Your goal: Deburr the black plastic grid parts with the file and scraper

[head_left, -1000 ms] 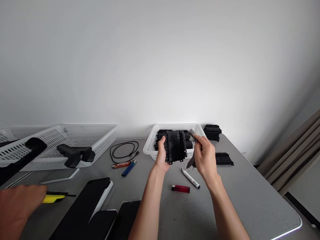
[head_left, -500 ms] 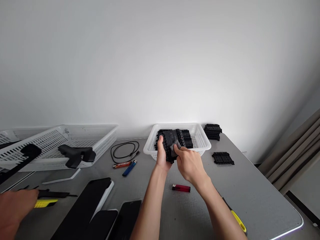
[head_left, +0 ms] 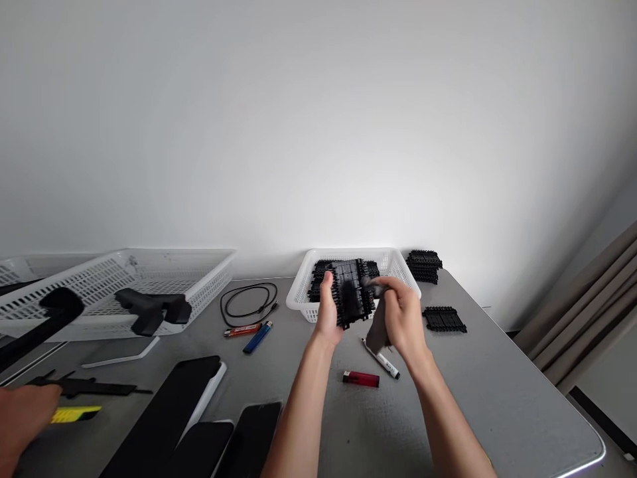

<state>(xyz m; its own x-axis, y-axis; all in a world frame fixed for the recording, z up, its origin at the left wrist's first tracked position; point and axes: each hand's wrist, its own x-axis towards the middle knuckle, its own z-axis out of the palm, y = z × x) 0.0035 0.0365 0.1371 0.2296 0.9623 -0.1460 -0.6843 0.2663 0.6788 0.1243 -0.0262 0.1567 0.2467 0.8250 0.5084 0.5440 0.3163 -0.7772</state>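
Note:
My left hand (head_left: pixel 327 317) grips a black plastic panel with toothed edges (head_left: pixel 349 287), thumb along its left side, holding it tilted above the front of a white basket (head_left: pixel 298 305). Just right of the panel, my right hand (head_left: pixel 405 322) is closed on a grey cloth (head_left: pixel 379 328). Part of the cloth hangs below the fingers, and its upper end is at the panel's right edge. More black toothed panels (head_left: pixel 318 279) lie in the basket, partly hidden behind the held one. To the right stand a stack of similar panels (head_left: pixel 424 267) and a single panel (head_left: pixel 444 319).
A red lighter (head_left: pixel 361 379) and white marker (head_left: pixel 382 360) lie below my hands. Leftward are a blue lighter (head_left: pixel 257 337), orange lighter (head_left: pixel 242 330), coiled cable (head_left: pixel 223 302), phones (head_left: pixel 256 431) and a larger white basket (head_left: pixel 209 292). Another person's hand (head_left: pixel 24 421) is at far left.
My right hand and the cloth have moved right, off the panel's face, uncovering it and the white marker below. The other person's hand has shifted left.

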